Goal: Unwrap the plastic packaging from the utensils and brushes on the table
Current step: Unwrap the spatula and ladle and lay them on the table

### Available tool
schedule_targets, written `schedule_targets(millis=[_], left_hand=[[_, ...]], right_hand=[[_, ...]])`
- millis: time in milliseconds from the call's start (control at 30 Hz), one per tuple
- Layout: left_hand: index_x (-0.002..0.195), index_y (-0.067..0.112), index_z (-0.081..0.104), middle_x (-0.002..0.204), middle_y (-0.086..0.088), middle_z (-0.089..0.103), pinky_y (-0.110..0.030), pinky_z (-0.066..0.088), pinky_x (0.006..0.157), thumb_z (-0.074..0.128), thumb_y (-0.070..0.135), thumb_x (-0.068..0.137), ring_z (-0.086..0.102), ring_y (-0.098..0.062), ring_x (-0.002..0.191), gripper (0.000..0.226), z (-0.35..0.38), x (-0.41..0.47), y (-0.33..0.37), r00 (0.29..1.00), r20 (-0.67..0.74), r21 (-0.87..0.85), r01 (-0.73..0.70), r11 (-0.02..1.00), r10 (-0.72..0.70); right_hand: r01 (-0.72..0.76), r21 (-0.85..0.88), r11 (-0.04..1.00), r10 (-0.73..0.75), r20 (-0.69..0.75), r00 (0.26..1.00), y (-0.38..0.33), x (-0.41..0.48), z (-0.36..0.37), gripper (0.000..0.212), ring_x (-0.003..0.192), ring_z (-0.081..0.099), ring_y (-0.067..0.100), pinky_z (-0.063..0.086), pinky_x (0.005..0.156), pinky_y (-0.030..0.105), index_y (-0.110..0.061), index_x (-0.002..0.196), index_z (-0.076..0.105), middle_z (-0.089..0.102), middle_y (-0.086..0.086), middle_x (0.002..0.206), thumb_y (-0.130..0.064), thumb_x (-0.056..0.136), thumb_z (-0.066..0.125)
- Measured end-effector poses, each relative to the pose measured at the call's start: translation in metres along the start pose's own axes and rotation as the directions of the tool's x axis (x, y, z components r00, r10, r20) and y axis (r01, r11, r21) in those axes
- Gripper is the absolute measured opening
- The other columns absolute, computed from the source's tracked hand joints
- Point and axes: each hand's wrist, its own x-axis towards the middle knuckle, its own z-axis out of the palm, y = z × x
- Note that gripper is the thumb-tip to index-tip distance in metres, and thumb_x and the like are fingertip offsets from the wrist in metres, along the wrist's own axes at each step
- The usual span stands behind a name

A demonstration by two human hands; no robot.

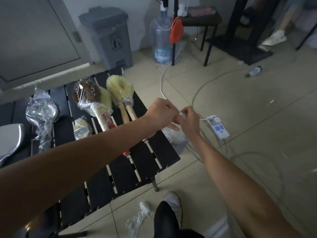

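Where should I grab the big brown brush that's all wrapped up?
Grab the brown brush by its long handle, reaching from the table's near edge, probably. The handle is slim and points toward you; the fat bristly head lies at the far side.

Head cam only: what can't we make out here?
All head view.
Left hand: fingertips behind the right hand, grip unclear.
Plastic scrap the right hand pinches: small, blurred.
Pale brush handles: partly under left forearm.
White object: cut by left edge.
Wrapped metal utensil: glare hides its type.
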Motion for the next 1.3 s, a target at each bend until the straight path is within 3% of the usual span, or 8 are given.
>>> schedule_targets(millis=[100,200,433,733,867,1000,1133,1300], left_hand=[[0.095,-0.007,0.067,0.076,-0.017,0.071,-0.03,0.064,0.059,0.06,-0.004,0.099,0.076,-0.021,0.07,0.008,-0.009,-0.002,-0.001,1.0,-0.007,-0.004,0.003,1.0,-0.003],[0.098,-0.006,0.068,0.08,-0.019,0.071,-0.031,0.064,0.06,0.063,-0.002,0.099,0.077,-0.021,0.073,0.007,-0.018,-0.006,-0.003,1.0,-0.016,-0.013,0.004,1.0,-0.004],[0.098,-0.008,0.068,0.08,-0.019,0.071,-0.03,0.063,0.057,0.062,-0.003,0.1,0.078,-0.018,0.069,0.008,-0.039,-0.012,0.001,0.999,-0.046,-0.039,-0.021,0.999,0.019],[0.1,-0.006,0.067,0.087,-0.021,0.072,-0.026,0.06,0.053,0.062,0.0,0.101,0.078,-0.019,0.071,0.008,-0.059,-0.033,-0.003,0.997,-0.076,-0.065,-0.016,0.998,0.011],[0.102,-0.005,0.066,0.086,-0.017,0.072,-0.025,0.06,0.052,0.062,0.001,0.102,0.078,-0.013,0.066,0.008,-0.081,-0.061,0.003,0.992,-0.125,-0.059,-0.028,0.998,0.02],[0.103,-0.004,0.067,0.087,-0.014,0.07,-0.028,0.062,0.055,0.062,0.004,0.101,0.076,-0.015,0.069,0.009,-0.111,-0.102,0.007,0.977,-0.211,-0.064,-0.049,0.997,0.034],[0.078,0.008,0.065,0.079,-0.013,0.071,-0.026,0.055,0.047,0.059,0.001,0.099,0.078,-0.03,0.077,0.023,-0.144,-0.148,0.001,0.948,-0.306,-0.042,-0.1,0.994,0.082],[0.088,0.007,0.067,0.077,-0.009,0.073,-0.025,0.052,0.047,0.059,0.004,0.098,0.074,-0.022,0.071,0.012,-0.194,-0.201,-0.04,0.906,-0.42,-0.056,-0.082,0.995,0.051]], right_hand=[[0.008,-0.196,0.981,0.028,0.179,0.983,-0.005,0.009,0.006,0.021,0.102,0.065,0.027,0.052,0.092,0.042,-0.003,0.115,0.067,0.071,0.009,0.108,-0.01,0.096,0.06],[-0.025,-0.262,0.965,0.075,0.184,0.98,-0.006,0.01,0.002,0.034,0.113,0.062,0.036,0.047,0.1,0.045,0.003,0.114,0.07,0.072,0.017,0.116,0.005,0.091,0.045],[-0.021,-0.325,0.945,0.109,0.254,0.961,-0.009,0.01,-0.016,0.052,0.127,0.058,0.035,0.044,0.111,0.037,-0.013,0.134,0.07,0.066,0.013,0.138,0.005,0.095,0.041],[0.093,-0.271,0.958,-0.063,0.119,0.991,-0.037,-0.027,-0.013,0.034,0.117,0.062,0.03,0.049,0.1,0.036,-0.007,0.122,0.072,0.069,0.015,0.125,0.002,0.095,0.051],[0.156,-0.206,0.966,-0.151,0.037,0.988,-0.097,-0.032,-0.022,0.022,0.098,0.067,0.02,0.047,0.083,0.023,-0.009,0.109,0.075,0.073,0.009,0.109,-0.002,0.096,0.06],[0.199,-0.11,0.974,-0.203,-0.021,0.979,-0.176,-0.043,-0.031,0.02,0.098,0.068,0.03,0.048,0.088,0.033,-0.007,0.102,0.077,0.075,0.013,0.102,-0.006,0.092,0.061],[0.191,-0.063,0.98,-0.192,-0.005,0.981,-0.243,-0.071,-0.026,0.017,0.101,0.069,0.03,0.048,0.091,0.033,-0.013,0.099,0.078,0.077,0.011,0.101,-0.01,0.091,0.063],[0.232,0.001,0.973,-0.229,0.163,0.96,-0.308,-0.136,0.012,0.011,0.088,0.067,0.018,0.047,0.078,0.028,-0.024,0.092,0.073,0.074,-0.003,0.093,-0.016,0.091,0.066]])
